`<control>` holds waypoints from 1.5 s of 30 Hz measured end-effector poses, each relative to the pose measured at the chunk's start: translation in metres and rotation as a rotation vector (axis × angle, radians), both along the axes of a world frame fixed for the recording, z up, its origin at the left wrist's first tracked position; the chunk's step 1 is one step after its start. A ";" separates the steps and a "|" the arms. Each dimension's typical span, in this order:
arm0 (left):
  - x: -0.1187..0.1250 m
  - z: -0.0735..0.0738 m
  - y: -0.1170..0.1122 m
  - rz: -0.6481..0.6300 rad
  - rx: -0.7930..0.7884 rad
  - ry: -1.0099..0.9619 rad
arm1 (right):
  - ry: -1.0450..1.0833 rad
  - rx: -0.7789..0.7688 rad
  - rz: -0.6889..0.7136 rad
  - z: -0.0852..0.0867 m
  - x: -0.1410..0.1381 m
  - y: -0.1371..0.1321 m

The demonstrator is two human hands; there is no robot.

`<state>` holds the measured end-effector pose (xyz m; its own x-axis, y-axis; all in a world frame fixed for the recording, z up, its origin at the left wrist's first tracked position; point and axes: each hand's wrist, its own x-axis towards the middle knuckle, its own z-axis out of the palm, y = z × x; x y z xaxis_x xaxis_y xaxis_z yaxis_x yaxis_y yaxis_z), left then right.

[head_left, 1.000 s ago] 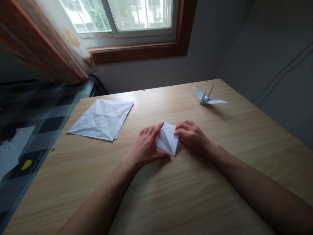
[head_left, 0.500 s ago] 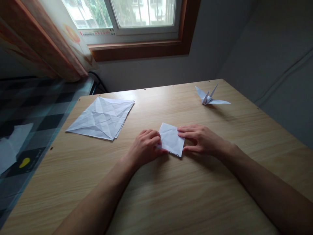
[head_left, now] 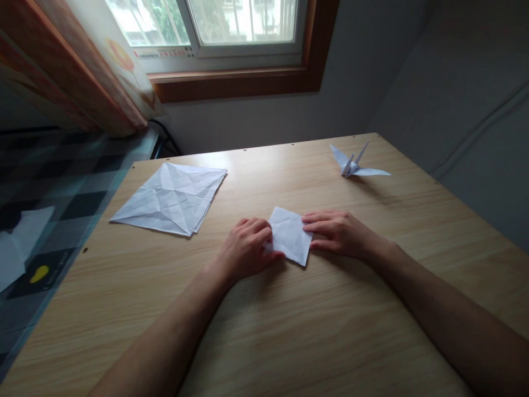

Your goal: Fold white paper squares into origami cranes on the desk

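A small folded square of white paper (head_left: 289, 236) lies on the wooden table between my two hands, one corner toward the window. My left hand (head_left: 248, 245) is closed on its left corner, with the fingers curled and the thumb along the lower edge. On the other side, my right hand (head_left: 334, 231) rests with fingers stretched out, the fingertips touching the paper's right edge and the thumb by its lower right side. The paper's left corner is hidden under my left fingers.
Creased white paper sheets (head_left: 173, 198) lie at the table's back left. A folded paper crane (head_left: 353, 167) stands at the back right. Left of the table (head_left: 264, 331) is a checked cloth (head_left: 78, 204) with white paper (head_left: 25, 242) on it. A window and curtain are behind.
My right thumb has shifted slightly up along the paper's right side. The left hand and the paper are nearly unmoved.
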<state>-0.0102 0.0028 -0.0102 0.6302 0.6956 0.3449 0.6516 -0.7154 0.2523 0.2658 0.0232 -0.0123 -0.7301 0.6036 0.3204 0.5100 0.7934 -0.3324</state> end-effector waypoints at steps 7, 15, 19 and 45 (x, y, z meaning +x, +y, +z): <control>0.000 0.000 0.000 -0.016 0.027 0.008 | 0.037 -0.003 0.006 -0.001 0.000 0.002; -0.001 0.000 0.000 -0.001 0.017 0.007 | 0.056 -0.049 -0.023 -0.002 0.001 0.003; -0.001 0.000 0.000 -0.006 -0.008 0.004 | 0.065 -0.080 0.018 -0.005 0.004 0.006; 0.000 0.007 -0.006 0.048 0.438 0.119 | 0.248 0.388 -0.058 0.004 -0.030 -0.028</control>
<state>-0.0098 -0.0029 -0.0032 0.6539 0.5296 0.5404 0.6927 -0.7062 -0.1461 0.2356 -0.0051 -0.0086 -0.5715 0.4417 0.6916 0.4996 0.8559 -0.1337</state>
